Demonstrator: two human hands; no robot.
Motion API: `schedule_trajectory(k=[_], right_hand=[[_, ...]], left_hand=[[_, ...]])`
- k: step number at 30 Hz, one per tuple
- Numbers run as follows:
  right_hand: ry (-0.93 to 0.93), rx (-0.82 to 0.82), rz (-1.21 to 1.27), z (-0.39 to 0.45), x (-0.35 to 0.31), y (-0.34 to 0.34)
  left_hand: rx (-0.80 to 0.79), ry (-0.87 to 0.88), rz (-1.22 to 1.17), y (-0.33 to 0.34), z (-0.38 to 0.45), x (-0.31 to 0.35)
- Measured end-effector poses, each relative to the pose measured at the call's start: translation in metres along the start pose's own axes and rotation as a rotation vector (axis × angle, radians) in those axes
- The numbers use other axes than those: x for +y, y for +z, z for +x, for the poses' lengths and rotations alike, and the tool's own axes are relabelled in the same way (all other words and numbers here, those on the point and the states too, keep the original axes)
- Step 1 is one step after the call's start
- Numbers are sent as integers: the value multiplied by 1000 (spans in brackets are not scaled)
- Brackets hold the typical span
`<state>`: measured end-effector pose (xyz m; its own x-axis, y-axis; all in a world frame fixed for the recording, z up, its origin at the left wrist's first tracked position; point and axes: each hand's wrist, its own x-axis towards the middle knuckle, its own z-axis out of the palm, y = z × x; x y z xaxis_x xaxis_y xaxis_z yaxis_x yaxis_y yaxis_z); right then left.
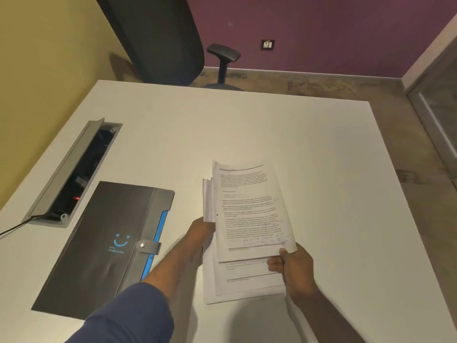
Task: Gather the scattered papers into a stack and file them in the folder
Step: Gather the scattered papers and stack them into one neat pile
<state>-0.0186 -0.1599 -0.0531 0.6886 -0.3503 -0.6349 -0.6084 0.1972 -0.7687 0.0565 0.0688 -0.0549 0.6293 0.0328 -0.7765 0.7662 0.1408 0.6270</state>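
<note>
A loose stack of printed white papers (247,214) is held above the white table (272,125), its sheets uneven and fanned at the left and bottom edges. My left hand (201,233) grips the stack's left edge, fingers hidden behind the sheets. My right hand (291,266) pinches the bottom right corner of the top sheet, thumb on top. To the left lies the black folder (103,246) flat on the table, with a blue smiley logo, a blue edge and its strap snapped closed.
An open grey cable tray (74,172) is set into the table at the left, a cable running from it. A black office chair (160,38) stands beyond the far edge. The table's right edge drops to the floor.
</note>
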Motion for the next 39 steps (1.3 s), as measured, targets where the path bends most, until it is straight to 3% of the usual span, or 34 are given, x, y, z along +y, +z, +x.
schedule_trajectory(k=[5, 9, 13, 16, 18, 20, 24, 27, 33, 39], right_hand=[[50, 39, -148, -14, 18, -8], [53, 31, -186, -20, 18, -14], [122, 62, -271, -26, 12, -32], [1, 121, -499, -25, -4, -46], [-127, 102, -480, -24, -21, -51], [-187, -10, -350, -24, -45, -53], [-140, -549, -64, -26, -86, -61], [-144, -681, -44, -30, -102, -59], [-294, -562, -57, -43, -111, -54], [-453, -434, -47, -47, -115, -59]], left_hand=[[41, 100, -113, 7, -15, -1], [55, 275, 28, 16, -27, -12], [25, 283, -8, 17, -42, -13], [-61, 277, -40, 11, -54, -8], [-123, 281, -66, 6, -64, -3], [-202, 296, -76, 2, -75, 1], [-326, 346, 13, -3, -97, 11], [-370, 371, 72, -1, -109, 15], [-287, 472, 111, 17, -127, 26], [-330, 623, 170, 10, -144, 40]])
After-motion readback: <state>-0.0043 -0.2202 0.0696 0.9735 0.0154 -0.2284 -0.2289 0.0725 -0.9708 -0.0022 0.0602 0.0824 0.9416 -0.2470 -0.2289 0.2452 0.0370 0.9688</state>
